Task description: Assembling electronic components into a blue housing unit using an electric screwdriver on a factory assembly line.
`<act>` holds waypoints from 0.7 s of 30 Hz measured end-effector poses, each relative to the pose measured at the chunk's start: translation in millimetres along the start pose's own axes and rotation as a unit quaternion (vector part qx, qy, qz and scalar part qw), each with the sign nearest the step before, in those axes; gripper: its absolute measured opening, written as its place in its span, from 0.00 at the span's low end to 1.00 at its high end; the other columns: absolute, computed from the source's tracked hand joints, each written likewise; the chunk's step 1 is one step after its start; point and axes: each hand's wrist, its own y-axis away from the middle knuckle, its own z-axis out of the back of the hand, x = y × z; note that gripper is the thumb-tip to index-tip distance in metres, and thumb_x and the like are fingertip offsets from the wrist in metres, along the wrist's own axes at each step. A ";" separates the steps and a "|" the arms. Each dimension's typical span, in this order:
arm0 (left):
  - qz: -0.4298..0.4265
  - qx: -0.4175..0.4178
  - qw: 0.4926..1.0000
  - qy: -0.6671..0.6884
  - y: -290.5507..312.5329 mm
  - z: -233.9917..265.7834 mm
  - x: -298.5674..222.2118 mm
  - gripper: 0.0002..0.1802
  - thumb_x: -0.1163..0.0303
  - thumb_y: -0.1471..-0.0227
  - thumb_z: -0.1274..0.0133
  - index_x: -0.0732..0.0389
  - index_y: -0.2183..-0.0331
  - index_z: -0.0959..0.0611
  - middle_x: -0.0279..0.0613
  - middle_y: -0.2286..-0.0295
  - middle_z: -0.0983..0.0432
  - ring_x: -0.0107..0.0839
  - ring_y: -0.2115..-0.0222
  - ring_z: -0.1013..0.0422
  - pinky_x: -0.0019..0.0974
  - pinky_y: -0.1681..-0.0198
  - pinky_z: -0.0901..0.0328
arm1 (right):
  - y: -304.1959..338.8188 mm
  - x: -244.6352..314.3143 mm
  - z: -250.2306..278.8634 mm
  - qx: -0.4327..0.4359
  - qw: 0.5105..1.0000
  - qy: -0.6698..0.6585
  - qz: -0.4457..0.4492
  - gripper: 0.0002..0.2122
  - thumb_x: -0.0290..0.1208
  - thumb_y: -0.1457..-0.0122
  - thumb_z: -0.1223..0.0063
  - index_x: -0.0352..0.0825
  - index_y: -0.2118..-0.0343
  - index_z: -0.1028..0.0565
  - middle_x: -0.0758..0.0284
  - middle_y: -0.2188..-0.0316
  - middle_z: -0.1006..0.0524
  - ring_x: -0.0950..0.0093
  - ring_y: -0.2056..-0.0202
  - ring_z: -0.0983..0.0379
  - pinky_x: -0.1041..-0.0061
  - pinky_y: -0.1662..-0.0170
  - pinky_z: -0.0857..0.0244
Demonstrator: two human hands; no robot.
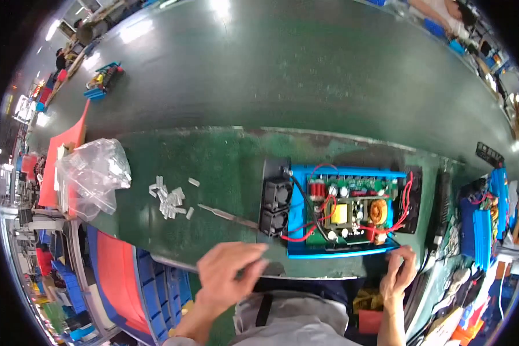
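Electronics assembly line on a factory floor, no question.

There's a long green conveyor belt [305, 69] running down the middle with a green-topped bench [225, 167] alongside it, an open blue power unit [346, 210] showing its circuit board, coils and red wires, another unit [102, 79] riding the belt farther up, blue plastic parts bins [161, 288] under the bench, a bag of small parts [95, 173], and other workers [450, 14] seated along the line.
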 end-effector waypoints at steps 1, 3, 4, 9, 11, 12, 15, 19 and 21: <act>0.036 -0.020 0.998 -0.038 4.9 13.9 8.0 0.12 0.78 0.54 0.35 0.60 0.64 0.18 0.40 0.67 0.17 0.41 0.69 0.22 0.39 0.64 0.28 | -1.0 0.2 3.4 0.009 1.000 -0.002 0.003 0.07 0.26 0.33 0.58 0.31 0.67 0.31 0.65 0.77 0.31 0.75 0.75 0.37 0.74 0.68 0.42; 0.062 -0.028 0.988 -0.141 0.8 34.1 24.7 0.11 0.78 0.52 0.37 0.61 0.63 0.18 0.41 0.66 0.18 0.43 0.66 0.24 0.41 0.60 0.29 | -10.3 14.6 8.1 0.018 0.998 -0.051 0.038 0.08 0.28 0.33 0.60 0.32 0.68 0.31 0.65 0.77 0.29 0.75 0.75 0.36 0.74 0.68 0.41; 0.052 -0.018 0.977 -0.207 -9.0 38.5 32.0 0.13 0.77 0.53 0.37 0.60 0.62 0.17 0.40 0.65 0.19 0.44 0.64 0.25 0.42 0.58 0.30 | -18.9 26.2 12.1 0.000 0.992 -0.073 0.099 0.09 0.28 0.32 0.63 0.32 0.68 0.31 0.64 0.76 0.28 0.74 0.75 0.35 0.72 0.67 0.40; 0.000 0.054 0.975 -0.215 0.0 55.1 58.4 0.16 0.74 0.57 0.35 0.62 0.62 0.16 0.38 0.61 0.20 0.42 0.57 0.28 0.44 0.52 0.34 | -65.7 165.0 63.4 0.041 0.930 -0.061 0.359 0.05 0.22 0.52 0.45 0.40 0.77 0.28 0.68 0.74 0.23 0.71 0.76 0.28 0.70 0.71 0.38; -0.027 0.060 0.980 -0.186 -7.6 51.6 64.4 0.14 0.74 0.57 0.35 0.62 0.63 0.16 0.38 0.62 0.20 0.41 0.58 0.28 0.44 0.52 0.34 | -56.3 202.1 78.3 -0.026 0.911 0.035 0.409 0.05 0.24 0.56 0.40 0.41 0.78 0.25 0.70 0.74 0.23 0.74 0.77 0.29 0.72 0.73 0.40; -0.022 0.061 0.980 -0.188 -6.9 49.7 63.7 0.13 0.74 0.57 0.35 0.61 0.65 0.16 0.37 0.62 0.20 0.41 0.58 0.28 0.44 0.52 0.34 | -58.7 228.8 93.1 0.037 0.914 0.057 0.399 0.03 0.28 0.45 0.48 0.42 0.68 0.26 0.69 0.70 0.24 0.74 0.73 0.29 0.73 0.70 0.37; -0.027 0.083 0.977 -0.195 -16.8 42.5 60.8 0.11 0.75 0.56 0.35 0.60 0.66 0.16 0.36 0.62 0.20 0.40 0.59 0.28 0.43 0.52 0.35 | -62.5 245.4 86.1 0.057 0.919 0.073 0.383 0.06 0.28 0.39 0.53 0.43 0.60 0.27 0.66 0.65 0.24 0.72 0.70 0.28 0.73 0.69 0.35; -0.032 -0.080 0.962 -0.261 3.2 60.4 62.9 0.09 0.76 0.50 0.38 0.59 0.64 0.18 0.38 0.62 0.19 0.40 0.61 0.26 0.41 0.53 0.36 | -55.6 257.4 79.9 0.063 0.914 0.057 0.396 0.09 0.26 0.47 0.48 0.44 0.62 0.27 0.67 0.65 0.24 0.72 0.71 0.28 0.74 0.70 0.35; 0.036 -0.162 0.960 -0.224 12.7 65.5 66.1 0.06 0.75 0.41 0.43 0.61 0.60 0.19 0.36 0.62 0.19 0.31 0.65 0.27 0.33 0.63 0.35 | -53.0 261.2 68.7 0.064 0.898 0.025 0.435 0.08 0.27 0.48 0.46 0.43 0.64 0.27 0.68 0.66 0.26 0.73 0.71 0.29 0.75 0.70 0.35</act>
